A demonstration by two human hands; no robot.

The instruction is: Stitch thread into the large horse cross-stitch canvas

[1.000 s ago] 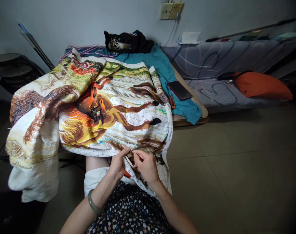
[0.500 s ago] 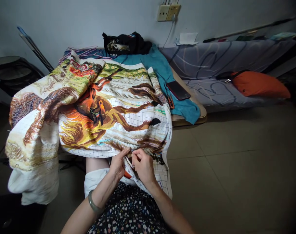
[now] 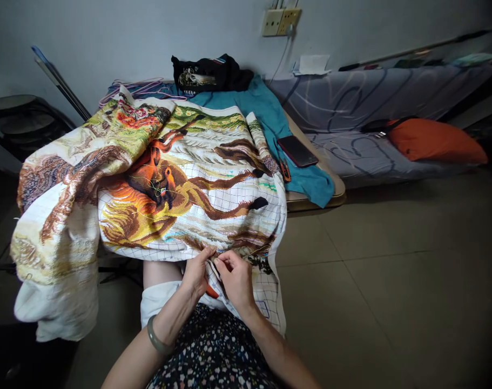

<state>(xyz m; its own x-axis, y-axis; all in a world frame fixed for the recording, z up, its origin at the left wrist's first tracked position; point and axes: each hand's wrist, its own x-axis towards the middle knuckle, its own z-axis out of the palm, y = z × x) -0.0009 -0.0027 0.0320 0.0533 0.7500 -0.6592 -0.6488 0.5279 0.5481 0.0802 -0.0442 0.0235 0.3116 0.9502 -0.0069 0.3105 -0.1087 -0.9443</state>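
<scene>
A large cross-stitch cloth with horse figures and a printed grid drapes over my lap and the bed. Its near part is bunched between my hands. My left hand grips the folded cloth, thumb on top. Right beside it, my right hand is closed in a pinch at the fold; what its fingertips hold is too small to make out. A loose tangle of yellow-green thread lies on the stitched horse. Under the cloth near my hands shows a bit of orange.
On the teal cloth lie a dark phone and an orange-handled small tool. Behind are a black bag and pink hangers. To the right, an orange cushion rests on a covered sofa.
My right hand has shifted slightly left, its fingertips closer to my left thumb. The left hand keeps its hold on the cloth.
</scene>
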